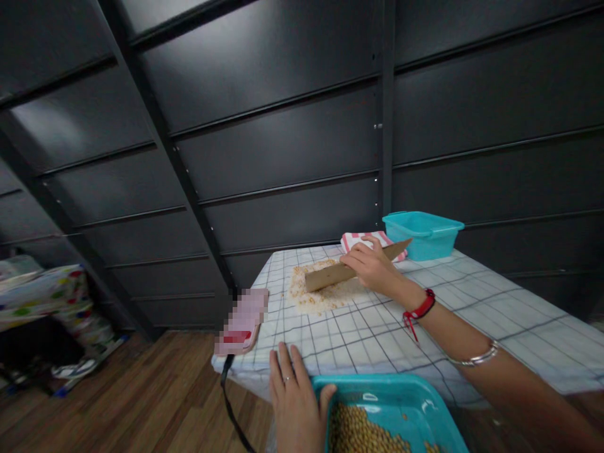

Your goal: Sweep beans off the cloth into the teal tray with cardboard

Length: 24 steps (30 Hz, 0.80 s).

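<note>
Grain heap (333, 301), landmark for all places below: low, loose and uneven in outline, spread thinly across the checked cover of the worktop (500, 318); mostly pale, rice-like grains, flecked throughout with larger yellow-orange pieces, some scattered at the margin. Over the heap, cardboard strip (325, 277): brown, long, narrow and stiff, slanting up to the right, with lower left end down at the grains and far end tapering to a point.

Right hand (370, 267), above the right part of the heap: fingers and thumb closed firmly about the upper edge of the strip. Left hand (296, 402), on the near side of the heap: fingers outstretched, thumb laid over the rim of the teal tray (382, 379).

Counts: one heap; one strip; two teal containers, namely the tray, nearer than the heap and holding yellow-brown beans (363, 434) too numerous to count, and the basin (431, 245), beyond the heap to the right, with contents hidden; one pink-and-white cloth (352, 240), just beyond the heap; one pink phone-like object (243, 324), blurred, left of the heap and nearer, with one black cord (229, 406) hanging below.
</note>
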Motion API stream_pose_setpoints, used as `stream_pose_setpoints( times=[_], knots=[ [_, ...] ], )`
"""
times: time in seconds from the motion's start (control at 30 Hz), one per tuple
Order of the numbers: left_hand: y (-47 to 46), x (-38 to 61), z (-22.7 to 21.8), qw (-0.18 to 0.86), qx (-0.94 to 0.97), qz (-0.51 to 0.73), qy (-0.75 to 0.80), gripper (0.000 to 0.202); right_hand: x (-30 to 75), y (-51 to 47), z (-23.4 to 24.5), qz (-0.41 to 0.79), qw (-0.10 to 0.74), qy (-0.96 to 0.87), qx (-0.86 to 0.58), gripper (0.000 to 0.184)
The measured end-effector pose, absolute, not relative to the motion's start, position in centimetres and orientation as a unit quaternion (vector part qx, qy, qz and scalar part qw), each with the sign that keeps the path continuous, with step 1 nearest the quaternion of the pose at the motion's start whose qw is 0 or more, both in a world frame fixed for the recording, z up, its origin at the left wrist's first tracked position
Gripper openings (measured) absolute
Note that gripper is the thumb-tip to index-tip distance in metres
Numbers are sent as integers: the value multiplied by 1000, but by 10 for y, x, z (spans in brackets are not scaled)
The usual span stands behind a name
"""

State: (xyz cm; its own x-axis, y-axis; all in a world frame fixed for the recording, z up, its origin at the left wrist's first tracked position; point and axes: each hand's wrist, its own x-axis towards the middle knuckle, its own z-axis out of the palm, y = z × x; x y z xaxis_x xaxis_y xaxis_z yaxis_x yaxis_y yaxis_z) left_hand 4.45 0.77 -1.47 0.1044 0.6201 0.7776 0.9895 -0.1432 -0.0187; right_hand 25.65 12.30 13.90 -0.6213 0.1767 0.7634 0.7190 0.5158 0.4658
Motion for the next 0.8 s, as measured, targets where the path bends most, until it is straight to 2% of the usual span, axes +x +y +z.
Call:
stream_pose_setpoints(
  times=[0.2,0.47,0.63,0.8],
  knots=[
    [7,44,-15,288,-683,-315,-592,70,264,113,149,-398,355,-805,-261,20],
    [8,44,-14,288,-689,-313,-586,73,274,103,156,-393,369,-795,-279,19],
    [7,45,-13,289,-686,-313,-589,72,274,104,154,-403,320,-808,-287,20],
    [5,46,-12,279,-688,-312,-593,70,272,99,156,-391,316,-819,-277,19]
  ],
)
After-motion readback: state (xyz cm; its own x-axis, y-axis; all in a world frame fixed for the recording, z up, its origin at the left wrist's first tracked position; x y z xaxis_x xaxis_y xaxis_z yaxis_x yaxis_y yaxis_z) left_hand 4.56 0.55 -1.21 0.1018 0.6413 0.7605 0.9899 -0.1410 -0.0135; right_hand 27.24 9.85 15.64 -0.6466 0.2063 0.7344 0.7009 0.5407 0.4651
